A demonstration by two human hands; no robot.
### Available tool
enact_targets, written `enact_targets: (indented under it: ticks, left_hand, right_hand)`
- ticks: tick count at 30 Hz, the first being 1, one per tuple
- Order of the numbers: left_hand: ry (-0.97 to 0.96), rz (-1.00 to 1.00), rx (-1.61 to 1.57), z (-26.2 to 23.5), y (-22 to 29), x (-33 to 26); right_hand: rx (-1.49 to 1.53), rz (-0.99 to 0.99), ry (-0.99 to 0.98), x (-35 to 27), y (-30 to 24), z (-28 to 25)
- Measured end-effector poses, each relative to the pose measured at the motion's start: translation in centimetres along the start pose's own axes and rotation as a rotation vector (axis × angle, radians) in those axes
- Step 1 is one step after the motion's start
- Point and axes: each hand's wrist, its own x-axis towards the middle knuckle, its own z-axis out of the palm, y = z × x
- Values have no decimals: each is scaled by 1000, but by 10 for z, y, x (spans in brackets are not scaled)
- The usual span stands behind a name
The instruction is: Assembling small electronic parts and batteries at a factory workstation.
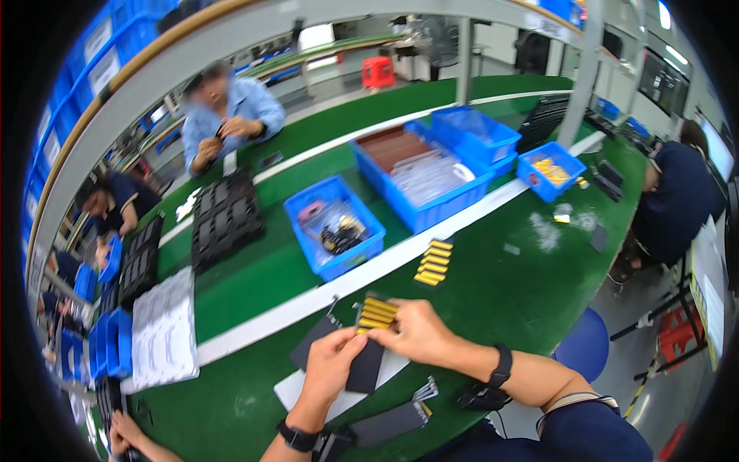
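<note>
Both of my hands hold a small sheet of yellow-and-black strips [376,314] above the bench. My left hand [329,363] pinches its lower edge, while my right hand [419,333] grips the right side with thumb and fingers. Below them lie dark flat rectangular pieces [365,371], partly covered by my hands, on a white sheet [291,390]. Nearer to me rests another dark flat piece [389,423] with silvery tabs at its end. A second group of yellow-and-black strips [434,262] lies on the green bench beyond my right hand.
Blue bins [336,266] with small parts stand beyond a white strip. A larger blue bin [423,204] and one with yellow pieces [551,189] stand farther right. Black trays [225,219] and a white tray [164,333] are left. Co-workers sit around; another person's hands [123,433] are lower left.
</note>
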Motion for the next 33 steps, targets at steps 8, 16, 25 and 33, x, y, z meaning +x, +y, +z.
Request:
enact_targets:
  ticks: [8,16,25,33]
  left_hand:
    - [49,-16,-141,5,-2,3]
    - [110,4,-116,1,-2,4]
    - [110,-11,-32,-2,2,0]
    - [17,5,-182,5,2,8]
  right_hand:
    - [15,37,-10,-2,-3,-4]
    - [-177,-482,188,-6,-11,2]
    - [-611,-713,190,-3,-10,-2]
    - [-504,-728,355,4,-10,-12]
